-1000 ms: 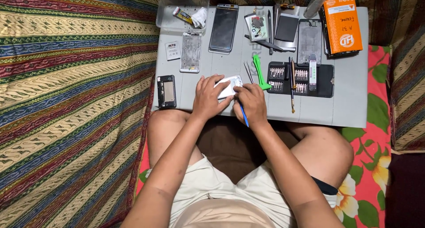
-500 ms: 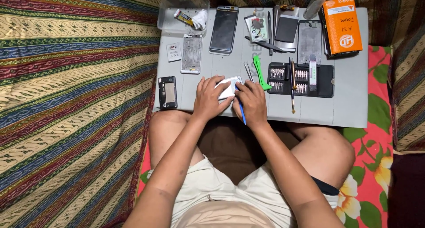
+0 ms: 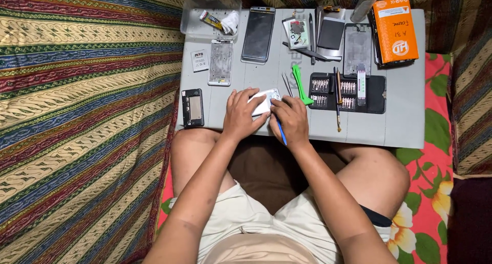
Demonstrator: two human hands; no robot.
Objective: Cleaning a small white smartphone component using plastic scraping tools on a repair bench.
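You sit cross-legged on a striped blanket (image 3: 77,115) with a grey worktop (image 3: 400,120) laid across your knees, and the white phone body (image 3: 264,101) lies flat at its near edge, between your two hands. Your left hand (image 3: 240,114) is spread over its left end, fingers (image 3: 251,96) pressing it down rather than wrapped around it. Your right hand (image 3: 292,121) is curled shut on a thin blue pry tool (image 3: 281,134), whose tip seems to meet the phone's right edge, though your knuckles hide the contact. Judge the phone as light, stiff and smooth, so it can skate on the mat; hold it by the long edges, not the face, since a thin shell like this probably cracks if flexed. Just beside it lie a green plastic spudger (image 3: 299,83) and tweezers (image 3: 286,84), and farther right an open screwdriver bit set (image 3: 348,92).
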